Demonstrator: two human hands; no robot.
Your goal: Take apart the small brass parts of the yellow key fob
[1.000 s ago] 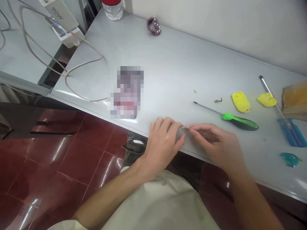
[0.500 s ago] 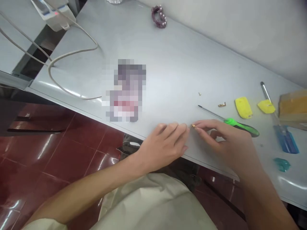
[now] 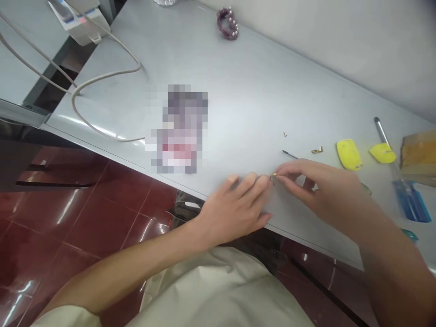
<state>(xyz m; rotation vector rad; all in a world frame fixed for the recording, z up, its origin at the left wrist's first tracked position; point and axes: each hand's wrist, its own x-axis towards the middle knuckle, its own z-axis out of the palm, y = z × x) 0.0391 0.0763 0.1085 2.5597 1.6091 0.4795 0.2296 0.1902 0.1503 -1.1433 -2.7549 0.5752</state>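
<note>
Pinched in the right hand (image 3: 316, 188) fingers near the worktop (image 3: 238, 91) edge, the tiny brass part (image 3: 273, 176) meets the left hand (image 3: 238, 206), whose closed fingers steady it; a slip could drop it to the floor.

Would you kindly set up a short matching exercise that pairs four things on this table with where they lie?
Things:
1. beaded bracelet
2. small brass piece
3. blue-handled screwdriver
4. grey cable

Places:
A. pinched between the tips of the left hand and the right hand
B. looping over the left end of the table
C. at the far edge, near the wall
D. at the right end, beside the wooden block

Pairs: 1-C, 2-A, 3-D, 4-B
</note>
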